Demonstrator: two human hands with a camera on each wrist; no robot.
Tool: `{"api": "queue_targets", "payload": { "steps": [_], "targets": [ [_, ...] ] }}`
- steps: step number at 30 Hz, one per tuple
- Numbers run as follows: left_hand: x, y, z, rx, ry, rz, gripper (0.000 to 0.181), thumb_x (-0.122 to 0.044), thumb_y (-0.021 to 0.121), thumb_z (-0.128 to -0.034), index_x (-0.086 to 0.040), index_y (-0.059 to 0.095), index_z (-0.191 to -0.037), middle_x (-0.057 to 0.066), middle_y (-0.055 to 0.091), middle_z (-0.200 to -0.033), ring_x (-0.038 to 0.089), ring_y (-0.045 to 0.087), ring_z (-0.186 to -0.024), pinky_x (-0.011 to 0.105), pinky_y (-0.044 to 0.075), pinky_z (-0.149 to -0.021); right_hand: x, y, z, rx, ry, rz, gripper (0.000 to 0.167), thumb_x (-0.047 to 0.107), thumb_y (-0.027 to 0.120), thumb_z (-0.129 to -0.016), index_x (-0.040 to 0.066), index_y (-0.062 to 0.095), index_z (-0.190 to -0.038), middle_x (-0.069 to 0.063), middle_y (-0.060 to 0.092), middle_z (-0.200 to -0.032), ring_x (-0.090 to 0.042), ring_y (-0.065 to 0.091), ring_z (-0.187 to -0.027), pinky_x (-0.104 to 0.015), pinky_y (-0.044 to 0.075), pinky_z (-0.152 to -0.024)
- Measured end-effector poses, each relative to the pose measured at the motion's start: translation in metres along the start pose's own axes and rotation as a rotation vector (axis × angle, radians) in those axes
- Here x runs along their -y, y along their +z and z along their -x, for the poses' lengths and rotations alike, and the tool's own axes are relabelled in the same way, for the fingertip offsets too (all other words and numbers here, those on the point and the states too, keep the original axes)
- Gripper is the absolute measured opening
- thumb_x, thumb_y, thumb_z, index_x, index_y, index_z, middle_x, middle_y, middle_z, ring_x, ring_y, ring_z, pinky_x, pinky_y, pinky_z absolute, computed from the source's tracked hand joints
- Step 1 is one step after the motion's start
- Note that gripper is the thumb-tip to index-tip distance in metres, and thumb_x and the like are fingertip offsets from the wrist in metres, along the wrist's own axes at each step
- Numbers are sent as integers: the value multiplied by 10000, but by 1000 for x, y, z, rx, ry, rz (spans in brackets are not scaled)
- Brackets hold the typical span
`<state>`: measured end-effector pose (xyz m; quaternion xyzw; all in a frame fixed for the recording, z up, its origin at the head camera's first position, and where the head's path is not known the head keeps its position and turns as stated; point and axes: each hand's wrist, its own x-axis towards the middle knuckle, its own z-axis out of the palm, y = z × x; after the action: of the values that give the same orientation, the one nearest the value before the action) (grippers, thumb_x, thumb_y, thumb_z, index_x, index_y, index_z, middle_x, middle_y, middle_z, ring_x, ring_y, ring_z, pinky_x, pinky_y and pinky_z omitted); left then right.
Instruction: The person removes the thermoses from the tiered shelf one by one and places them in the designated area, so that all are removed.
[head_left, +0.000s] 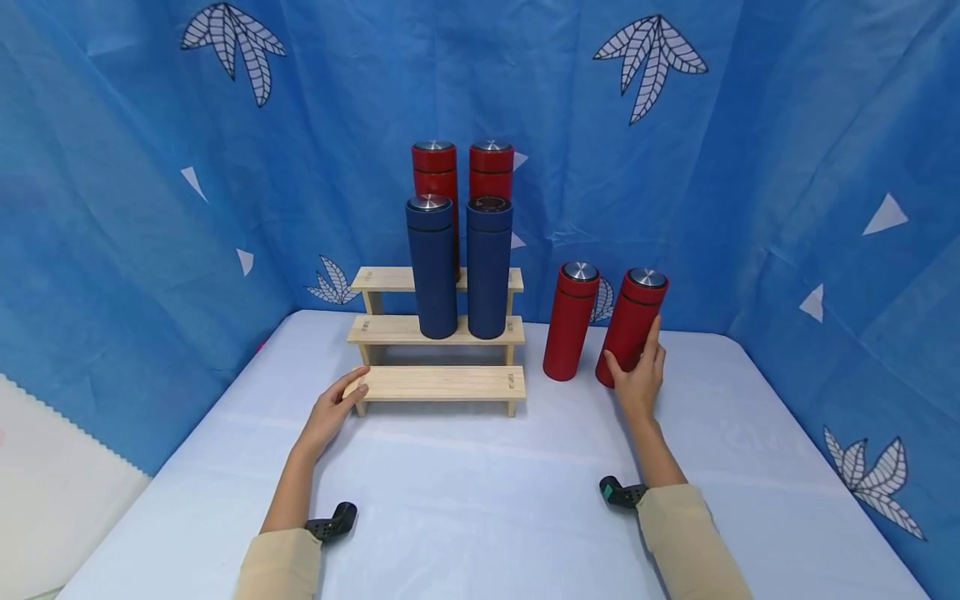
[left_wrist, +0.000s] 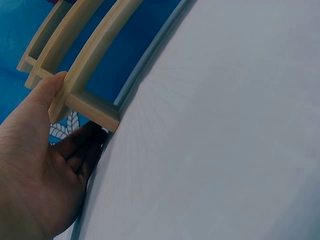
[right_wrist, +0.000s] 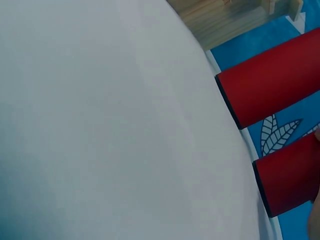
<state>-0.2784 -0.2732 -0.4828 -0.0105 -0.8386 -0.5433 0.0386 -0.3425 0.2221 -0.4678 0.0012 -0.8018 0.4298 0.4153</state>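
My right hand (head_left: pixel 640 379) grips a red thermos bottle (head_left: pixel 635 323), thumb on its left side and fingers on its right. In the right wrist view, that red thermos (right_wrist: pixel 287 177) shows its lower part, with only a bit of the hand at the frame's edge. A second red thermos (head_left: pixel 572 321) stands just left of it on the table. My left hand (head_left: pixel 330 412) holds the left end of the lowest step of a three-step wooden stand (head_left: pixel 442 383). In the left wrist view, the thumb lies against the step's end and the other fingers are beyond the stand's leg (left_wrist: pixel 95 111).
Two blue thermoses (head_left: pixel 432 275) stand side by side on the middle step. Behind them, two red thermoses (head_left: pixel 491 171) stand on the top step. A white cloth covers the table (head_left: pixel 480 500). Blue patterned curtains (head_left: pixel 810 208) enclose the back and sides.
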Motion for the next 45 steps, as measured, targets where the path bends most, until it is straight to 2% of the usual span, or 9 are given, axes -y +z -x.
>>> {"api": "queue_targets", "payload": {
  "steps": [5, 9, 12, 16, 18, 25, 32, 39, 45],
  "targets": [
    [1, 0, 0, 2, 0, -7, 602, -537, 515, -886, -262, 398, -1408, 35, 265, -1496, 300, 159, -1378, 558, 148, -1078, 6, -1, 3, -9, 65, -42, 964, 73, 745, -761, 243, 132, -1486, -165, 374, -1328, -279, 373, -1210, -528, 440, -901],
    [3, 1, -1, -6, -6, -11, 614, -556, 519, -873, -263, 408, -1401, 30, 273, -1492, 296, 175, -1374, 548, 168, -1077, 16, -1, 4, -77, 96, -55, 850, 58, 722, -763, 162, 220, -1441, -151, 376, -1318, -261, 354, -1213, -503, 422, -918],
    [3, 2, -2, -10, -9, -15, 627, -576, 518, -862, -269, 411, -1398, 17, 279, -1488, 286, 177, -1375, 548, 172, -1077, 26, 1, 4, -193, 28, -38, 706, 62, 709, -765, 89, 330, -1360, -135, 402, -1311, -217, 343, -1223, -474, 364, -967],
    [3, 2, -2, -8, -9, -14, 627, -574, 516, -864, -269, 408, -1400, 21, 274, -1491, 290, 178, -1374, 548, 175, -1076, 51, 8, 3, -350, -175, -57, 534, 23, 707, -739, 34, 465, -1216, -149, 489, -1239, -205, 395, -1191, -458, 306, -977],
    [3, 2, -2, -8, -6, -10, 618, -561, 517, -872, -262, 409, -1401, 29, 271, -1492, 295, 179, -1373, 545, 175, -1077, 69, 13, 1, -359, -263, -105, 475, -11, 699, -731, 19, 500, -1162, -162, 527, -1181, -214, 438, -1147, -435, 324, -963],
    [5, 1, -2, -22, -8, 13, 602, -541, 530, -874, -256, 421, -1393, 24, 277, -1489, 276, 191, -1371, 514, 187, -1085, 130, 38, -14, -166, -389, -323, 380, 0, 675, -794, 1, 503, -1133, -143, 572, -1086, -235, 522, -1034, -366, 442, -863],
    [5, 1, 0, -31, -5, 9, 606, -535, 533, -875, -247, 421, -1396, 29, 288, -1485, 281, 188, -1372, 521, 176, -1085, 175, 66, -35, 93, -372, -389, 644, 57, 709, -793, 35, 353, -1329, -154, 498, -1230, -221, 493, -1136, -362, 434, -948],
    [6, 1, 0, -30, -3, 12, 601, -520, 539, -880, -240, 419, -1399, 34, 285, -1486, 285, 190, -1371, 519, 177, -1086, 183, 95, -37, 333, -243, -377, 914, 227, 730, -805, 154, 115, -1477, -170, 367, -1380, -274, 422, -1230, -467, 399, -978],
    [6, 2, -2, -33, -10, 18, 600, -533, 542, -871, -250, 431, -1388, 22, 290, -1483, 275, 204, -1368, 507, 191, -1085, 179, 107, -29, 405, -221, -319, 992, 242, 722, -814, 213, -1, -1493, -94, 251, -1486, -247, 372, -1283, -433, 392, -994]
  ]
}}
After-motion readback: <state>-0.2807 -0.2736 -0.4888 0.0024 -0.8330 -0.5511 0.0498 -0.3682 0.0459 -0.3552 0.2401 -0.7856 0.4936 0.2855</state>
